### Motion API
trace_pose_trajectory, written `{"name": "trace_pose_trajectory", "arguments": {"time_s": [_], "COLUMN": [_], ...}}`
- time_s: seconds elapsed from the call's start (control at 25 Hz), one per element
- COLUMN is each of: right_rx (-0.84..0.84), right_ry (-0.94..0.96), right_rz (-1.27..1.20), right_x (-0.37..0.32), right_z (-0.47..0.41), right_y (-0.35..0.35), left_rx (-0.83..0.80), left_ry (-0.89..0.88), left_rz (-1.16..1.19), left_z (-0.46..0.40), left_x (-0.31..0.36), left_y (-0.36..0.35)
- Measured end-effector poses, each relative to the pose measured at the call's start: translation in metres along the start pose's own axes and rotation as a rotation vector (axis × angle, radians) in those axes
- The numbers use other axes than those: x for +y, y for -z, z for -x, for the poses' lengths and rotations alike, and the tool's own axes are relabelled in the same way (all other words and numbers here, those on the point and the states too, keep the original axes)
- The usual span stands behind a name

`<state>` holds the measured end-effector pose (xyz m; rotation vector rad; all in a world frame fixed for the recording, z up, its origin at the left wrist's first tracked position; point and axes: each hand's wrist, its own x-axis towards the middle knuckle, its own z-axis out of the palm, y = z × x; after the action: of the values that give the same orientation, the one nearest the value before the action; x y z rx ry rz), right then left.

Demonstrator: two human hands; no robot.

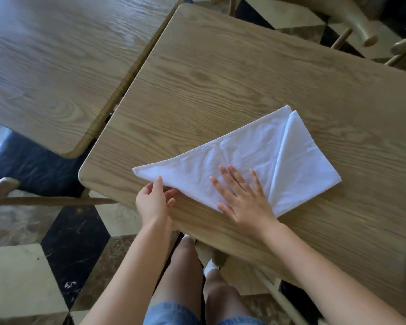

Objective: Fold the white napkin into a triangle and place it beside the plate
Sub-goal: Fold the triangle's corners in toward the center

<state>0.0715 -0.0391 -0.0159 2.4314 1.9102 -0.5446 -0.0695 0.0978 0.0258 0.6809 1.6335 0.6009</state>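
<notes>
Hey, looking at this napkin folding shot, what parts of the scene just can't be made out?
Head view only:
- Plate: none in frame, so the spot for the napkin cannot be judged.
- Left hand: its fingers curl at the napkin's left corner; whether they pinch the cloth is unclear.
- Cloth under the right hand: covered by the flat palm.
- Table: right side cut by the frame edge.
- Chairs, top right: only parts show.

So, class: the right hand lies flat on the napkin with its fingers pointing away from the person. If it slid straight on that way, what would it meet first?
More of the white napkin first, up to its far hemmed edge, then bare table. The right hand has nothing else ahead as far as the picture shows.
</notes>
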Motion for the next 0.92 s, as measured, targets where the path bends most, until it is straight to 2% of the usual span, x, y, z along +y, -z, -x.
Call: {"name": "trace_pose_trajectory", "arguments": {"time_s": [0.12,0.2,0.32,0.48,0.6,0.68,0.76,0.84,0.92], "right_rx": [0.063,0.237,0.506,0.642,0.751,0.784,0.772,0.674,0.578], "right_ry": [-0.037,-0.058,-0.051,-0.101,-0.241,-0.419,-0.618,-0.736,-0.774], "right_rz": [-0.136,-0.33,-0.584,-0.771,-0.865,-0.992,-1.092,-1.076,-0.971], "right_x": [-0.007,-0.017,-0.027,-0.027,-0.011,0.016,0.052,0.086,0.111], "right_z": [0.0,-0.008,-0.03,-0.041,-0.037,-0.039,-0.046,-0.054,-0.064], "right_y": [0.008,0.026,0.064,0.096,0.1,0.101,0.099,0.094,0.088], "left_rx": [0.023,-0.038,-0.242,-0.514,-0.647,-0.716,-0.705,-0.614,-0.591], "left_ry": [-0.125,-0.238,-0.342,-0.423,-0.387,-0.417,-0.59,-0.931,-1.236], "left_rz": [-0.063,-0.065,-0.053,-0.047,-0.097,-0.145,-0.285,-0.552,-0.806], "left_z": [-0.002,0.006,0.03,0.063,0.071,0.069,0.061,0.046,0.031], "left_x": [0.011,0.021,0.036,0.049,0.052,0.047,0.037,0.024,0.012], "left_y": [-0.001,-0.006,-0.026,-0.052,-0.071,-0.084,-0.095,-0.103,-0.113]}}
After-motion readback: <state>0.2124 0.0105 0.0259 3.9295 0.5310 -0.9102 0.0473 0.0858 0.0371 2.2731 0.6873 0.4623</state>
